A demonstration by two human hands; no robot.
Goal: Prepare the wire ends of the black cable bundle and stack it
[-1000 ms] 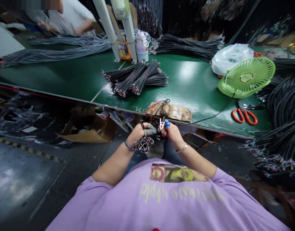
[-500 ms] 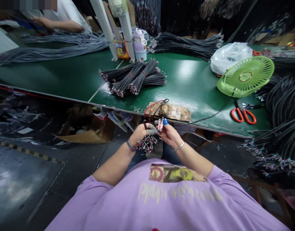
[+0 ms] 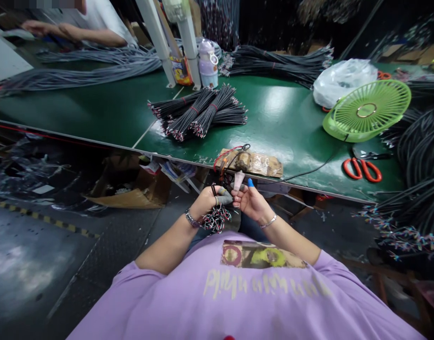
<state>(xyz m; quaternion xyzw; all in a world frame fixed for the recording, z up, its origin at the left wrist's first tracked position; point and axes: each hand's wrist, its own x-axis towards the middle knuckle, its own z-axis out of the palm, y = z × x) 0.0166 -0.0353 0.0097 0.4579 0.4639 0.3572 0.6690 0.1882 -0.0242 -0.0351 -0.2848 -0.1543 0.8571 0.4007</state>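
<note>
My left hand (image 3: 207,202) is closed around a bundle of short dark cables. Their stripped ends fan out below it as a tuft of red, white, black and green wires (image 3: 217,219). Grey covers wrap some of its fingertips. Close on the right, my right hand (image 3: 254,204) is turned palm up, its blue-covered thumb (image 3: 250,182) standing away from the curled fingers. A pale pinkish piece (image 3: 239,181) shows at its fingertips; whether this is a finger wrap or a separate part I cannot tell. Just beyond sits a taped wooden block (image 3: 261,164) with red and black leads.
Tied black cable bundles (image 3: 203,112) lie on the green table (image 3: 284,118). At right are a green fan (image 3: 367,111), orange-handled scissors (image 3: 362,170), a plastic bag (image 3: 344,82) and a cable heap (image 3: 422,156). A bottle (image 3: 208,63) stands behind; another person works at upper left.
My right thumb has lifted away from the pinkish piece, and the fingers have spread a little. My left hand still holds the cables. The other person's hands have moved left.
</note>
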